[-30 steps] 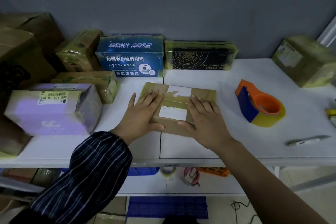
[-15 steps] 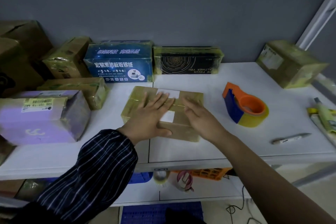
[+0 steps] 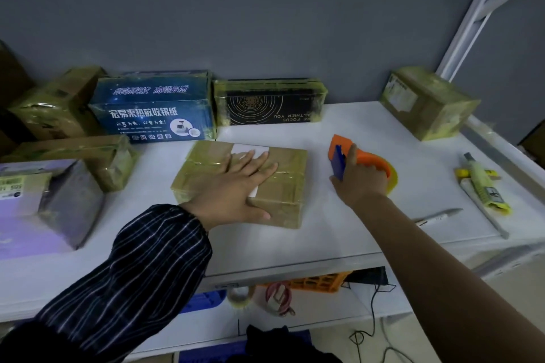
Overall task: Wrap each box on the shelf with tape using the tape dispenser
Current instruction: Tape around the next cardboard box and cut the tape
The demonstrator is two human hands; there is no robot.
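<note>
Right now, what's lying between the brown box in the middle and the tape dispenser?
Nothing: the head view shows bare white shelf between the brown box and the tape dispenser.

Packing room: taped parcels [image 3: 427, 103], metal shelving [image 3: 324, 233].

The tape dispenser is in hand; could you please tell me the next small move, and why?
Probably lift the tape dispenser and carry it to the brown box: the right hand grips it on the shelf, while the left hand lies flat on the box.
</note>
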